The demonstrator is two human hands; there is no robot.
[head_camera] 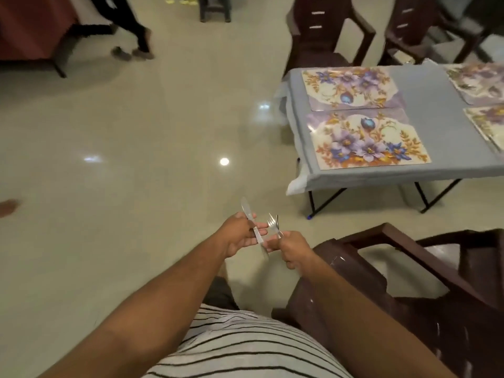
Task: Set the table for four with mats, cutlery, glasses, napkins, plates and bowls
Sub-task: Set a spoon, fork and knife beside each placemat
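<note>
My left hand (240, 237) holds a silver table knife (252, 226), blade pointing up and away, over the floor. My right hand (291, 248) grips a fork (272, 223) with another piece of cutlery behind it, tines up. The two hands almost touch. Up and to the right stands a table with a grey cloth (425, 105). Two floral place mats (351, 87) (368, 140) lie on its left side, and parts of two more mats (480, 80) (488, 121) show at the right edge. No plates, bowls, glasses or napkins are in view.
A dark brown plastic chair (409, 282) stands close at my right. Two more brown chairs (324, 31) (425, 31) stand behind the table. A person's legs (131, 25) are at the top left beside a red-covered table (32, 25). Glossy beige floor (136, 145) spreads between.
</note>
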